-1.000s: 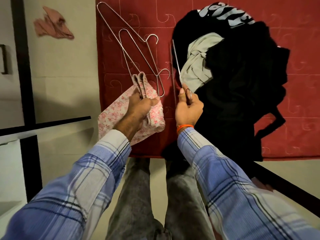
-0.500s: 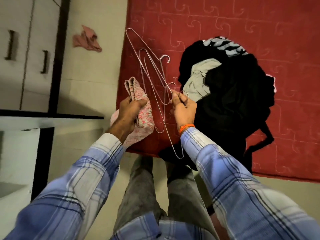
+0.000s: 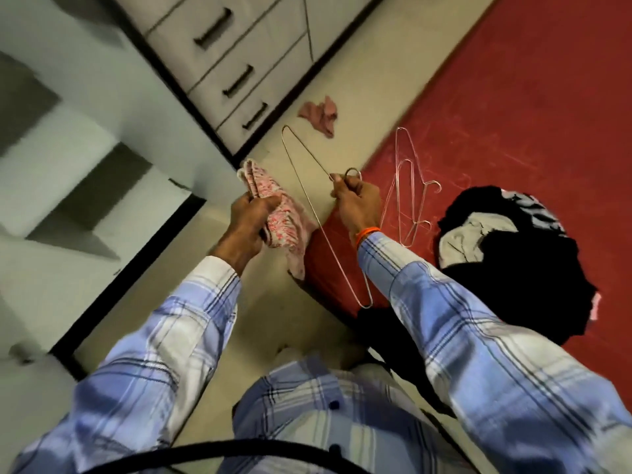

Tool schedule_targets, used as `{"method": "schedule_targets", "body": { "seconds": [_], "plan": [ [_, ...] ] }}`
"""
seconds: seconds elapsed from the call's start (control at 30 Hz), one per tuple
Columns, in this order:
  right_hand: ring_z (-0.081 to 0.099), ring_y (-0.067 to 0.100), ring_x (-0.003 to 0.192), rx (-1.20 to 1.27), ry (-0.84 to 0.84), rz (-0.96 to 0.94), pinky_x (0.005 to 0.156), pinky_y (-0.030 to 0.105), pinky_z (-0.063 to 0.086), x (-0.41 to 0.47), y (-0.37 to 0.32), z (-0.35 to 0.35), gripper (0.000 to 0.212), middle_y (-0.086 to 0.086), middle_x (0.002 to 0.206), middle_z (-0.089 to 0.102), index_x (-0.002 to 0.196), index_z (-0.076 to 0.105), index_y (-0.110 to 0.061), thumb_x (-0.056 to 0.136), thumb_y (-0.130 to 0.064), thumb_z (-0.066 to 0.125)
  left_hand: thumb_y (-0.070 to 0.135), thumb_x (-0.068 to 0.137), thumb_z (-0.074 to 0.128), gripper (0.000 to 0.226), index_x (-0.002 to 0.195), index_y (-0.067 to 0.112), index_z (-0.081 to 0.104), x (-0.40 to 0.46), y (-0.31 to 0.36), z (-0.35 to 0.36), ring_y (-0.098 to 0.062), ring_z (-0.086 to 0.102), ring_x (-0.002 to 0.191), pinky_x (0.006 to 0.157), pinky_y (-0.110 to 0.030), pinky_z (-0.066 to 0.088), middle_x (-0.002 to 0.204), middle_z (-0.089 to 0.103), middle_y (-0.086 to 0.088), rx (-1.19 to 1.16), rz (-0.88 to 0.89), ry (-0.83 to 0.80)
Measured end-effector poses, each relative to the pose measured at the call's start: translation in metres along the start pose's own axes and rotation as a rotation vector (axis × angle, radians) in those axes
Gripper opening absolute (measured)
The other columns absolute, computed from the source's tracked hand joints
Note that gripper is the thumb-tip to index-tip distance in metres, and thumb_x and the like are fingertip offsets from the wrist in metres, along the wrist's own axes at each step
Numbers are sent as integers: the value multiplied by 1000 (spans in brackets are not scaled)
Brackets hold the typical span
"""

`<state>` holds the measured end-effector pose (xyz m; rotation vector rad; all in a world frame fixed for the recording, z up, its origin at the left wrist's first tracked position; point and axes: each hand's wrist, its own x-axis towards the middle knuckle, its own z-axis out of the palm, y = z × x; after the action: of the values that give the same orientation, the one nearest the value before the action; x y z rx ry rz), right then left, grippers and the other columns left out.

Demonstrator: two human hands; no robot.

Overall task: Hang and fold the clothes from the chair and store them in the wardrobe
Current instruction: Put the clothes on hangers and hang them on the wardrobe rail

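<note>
A red mat (image 3: 513, 97) carries a black clothes pile (image 3: 533, 275) and two loose wire hangers (image 3: 408, 186), just right of the right hand (image 3: 355, 203). That hand pinches a wire hanger (image 3: 318, 220) at its hook, the frame hanging slantwise between both hands. The left hand (image 3: 248, 220) grips a bunched pink floral cloth (image 3: 284, 213).

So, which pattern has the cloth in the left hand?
Small pink floral print on a pale cloth, seen in the head view.
</note>
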<state>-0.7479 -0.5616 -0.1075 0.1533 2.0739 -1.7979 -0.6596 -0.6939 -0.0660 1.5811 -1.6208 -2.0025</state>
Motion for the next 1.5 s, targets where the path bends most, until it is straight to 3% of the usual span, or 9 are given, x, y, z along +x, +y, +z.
{"method": "schedule_targets", "body": {
  "seconds": [0.13, 0.3, 0.53, 0.73, 0.87, 1.07, 1.27, 1.4, 1.5],
  "plan": [
    [53, 14, 63, -56, -133, -42, 69, 40, 43, -30, -25, 50, 22, -17, 49, 59, 59, 71, -40, 78, -43, 59, 3, 85, 70, 35, 119, 4, 62, -19, 16, -59, -29, 70, 93, 81, -43, 58, 105, 71, -12, -130, 17, 69],
    [51, 15, 61, -70, -209, -127, 66, 42, 46, -86, -48, 110, 41, -8, 57, 59, 74, 65, -2, 73, -42, 58, 1, 85, 67, 39, 123, 3, 60, -56, 26, -130, -31, 68, 96, 80, -43, 58, 105, 70, -12, -225, 72, 110],
    [51, 22, 65, -182, -241, -197, 74, 45, 51, -154, -71, 167, 31, -5, 58, 60, 46, 60, -41, 76, -35, 60, -3, 88, 62, 31, 119, 2, 61, -88, 35, -196, -26, 68, 84, 84, -41, 57, 99, 69, -12, -349, 124, 74],
    [53, 22, 63, -262, -344, -246, 78, 48, 57, -197, -93, 207, 34, -7, 54, 58, 47, 62, -27, 81, -31, 62, 0, 87, 64, 21, 108, 1, 64, -110, 44, -250, -31, 71, 91, 90, -48, 55, 102, 72, -19, -491, 143, 122],
    [63, 32, 76, -298, -451, -330, 78, 48, 57, -216, -113, 224, 24, 6, 68, 68, 71, 71, -12, 81, -32, 63, 0, 88, 63, 6, 92, 4, 64, -121, 50, -266, -27, 70, 83, 83, -39, 58, 93, 71, -16, -555, 183, 172],
    [59, 18, 71, -310, -635, -377, 80, 37, 53, -227, -139, 239, 31, -4, 64, 64, 52, 62, -18, 82, -24, 67, -9, 87, 57, 29, 115, -7, 62, -134, 51, -264, -30, 71, 81, 67, -39, 61, 97, 70, -22, -641, 211, 209],
    [55, 10, 61, -332, -832, -375, 68, 29, 44, -226, -154, 238, 14, -11, 59, 66, 67, 76, -23, 75, -27, 66, -16, 83, 49, 26, 103, -7, 64, -141, 56, -258, -35, 70, 82, 64, -40, 62, 91, 70, -22, -746, 233, 245],
    [49, 2, 47, -350, -903, -387, 51, 18, 36, -227, -167, 231, 25, -10, 58, 64, 66, 71, -20, 89, -15, 63, -12, 86, 43, 25, 90, -2, 65, -138, 63, -257, -26, 67, 74, 61, -32, 59, 72, 69, -12, -654, 232, 220],
    [41, 7, 38, -272, -960, -340, 40, 20, 33, -231, -175, 226, 27, 2, 58, 56, 72, 72, -15, 93, -6, 57, -11, 89, 43, 27, 97, 0, 66, -130, 66, -263, -26, 69, 82, 70, -32, 60, 84, 71, -14, -593, 258, 136]
  ]
}}
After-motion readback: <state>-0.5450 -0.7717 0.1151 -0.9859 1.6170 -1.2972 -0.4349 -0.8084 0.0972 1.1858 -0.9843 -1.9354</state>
